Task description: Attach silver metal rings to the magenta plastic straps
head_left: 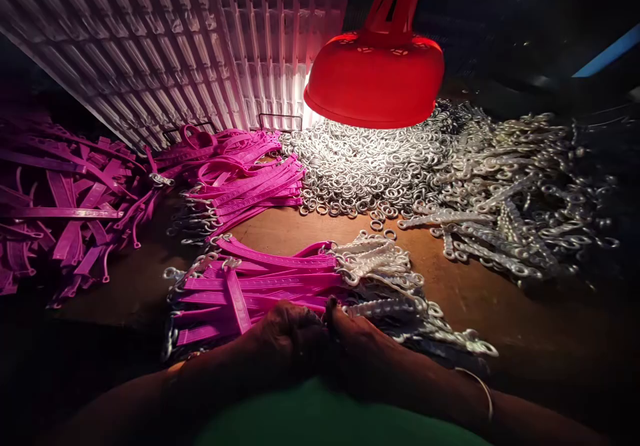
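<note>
In the shadow at the near edge of the bench, my left hand (pixel 293 336) and my right hand (pixel 354 339) meet with fingers bent and pressed together. Whatever lies between the fingertips is too dark to make out. Just beyond them is a stack of pink straps (pixel 265 283) with metal clasps at their left ends. Pale braided pieces with ring ends (pixel 377 259) extend from the right ends of these straps. One strap (pixel 237 296) lies crosswise on top of the stack.
A red lamp (pixel 375 79) hangs low over a heap of metal rings (pixel 370 166). More braided pieces (pixel 505 199) are piled at right. Pink straps (pixel 250 193) lie behind the stack, and a larger tangle (pixel 85 199) is at left. A ribbed panel (pixel 200 46) stands behind.
</note>
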Tool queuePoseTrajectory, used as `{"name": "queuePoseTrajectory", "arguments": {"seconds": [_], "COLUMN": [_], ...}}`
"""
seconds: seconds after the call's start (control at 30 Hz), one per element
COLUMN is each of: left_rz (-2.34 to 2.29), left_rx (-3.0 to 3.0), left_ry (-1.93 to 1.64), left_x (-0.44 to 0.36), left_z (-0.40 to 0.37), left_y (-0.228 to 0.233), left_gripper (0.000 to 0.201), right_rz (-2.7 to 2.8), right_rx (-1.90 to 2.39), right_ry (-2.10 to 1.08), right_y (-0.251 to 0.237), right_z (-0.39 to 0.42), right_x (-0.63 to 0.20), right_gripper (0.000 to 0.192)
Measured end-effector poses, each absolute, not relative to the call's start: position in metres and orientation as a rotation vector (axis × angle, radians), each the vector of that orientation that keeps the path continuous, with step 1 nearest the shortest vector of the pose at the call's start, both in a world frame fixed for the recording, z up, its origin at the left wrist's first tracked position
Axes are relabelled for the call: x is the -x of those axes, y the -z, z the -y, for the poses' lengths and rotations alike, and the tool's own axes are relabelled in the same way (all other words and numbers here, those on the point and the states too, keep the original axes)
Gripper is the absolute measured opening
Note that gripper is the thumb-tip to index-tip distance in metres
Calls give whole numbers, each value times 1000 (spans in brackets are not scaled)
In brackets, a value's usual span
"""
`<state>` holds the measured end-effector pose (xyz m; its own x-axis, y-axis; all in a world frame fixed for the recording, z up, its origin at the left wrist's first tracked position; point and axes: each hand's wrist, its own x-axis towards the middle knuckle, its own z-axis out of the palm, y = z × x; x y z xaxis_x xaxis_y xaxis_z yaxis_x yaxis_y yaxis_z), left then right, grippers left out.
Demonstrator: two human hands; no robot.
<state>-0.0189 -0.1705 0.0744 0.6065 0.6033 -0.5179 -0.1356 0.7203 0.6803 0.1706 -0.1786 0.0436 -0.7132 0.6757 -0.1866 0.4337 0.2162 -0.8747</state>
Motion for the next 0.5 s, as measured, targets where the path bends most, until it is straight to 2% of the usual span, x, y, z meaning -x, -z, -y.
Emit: {"name": "queuePoseTrajectory", "arguments": {"seconds": [0.13, 0.27, 0.43, 0.5], "left_rz": [-803, -842, -1050, -1244], "left_rx": [-585, -642, -1184, -1406], "left_ry": [-442, -441, -254, -377], "left_x": [14, 12, 39, 64], "left_z": [166, 163, 146, 132], "left_y": [-76, -78, -78, -71], "left_gripper": [44, 47, 34, 30], "right_rz": [2398, 2459, 2474, 2388], "right_rx": [1052, 1060, 1098, 1147], "right_ry": [-1529, -1428, -1355, -1285], "right_y": [-53, -69, -83, -83], "right_z": [173, 165, 159, 156], "right_x": [-169, -166, -173, -179], "right_gripper": [22, 16, 17, 22]}}
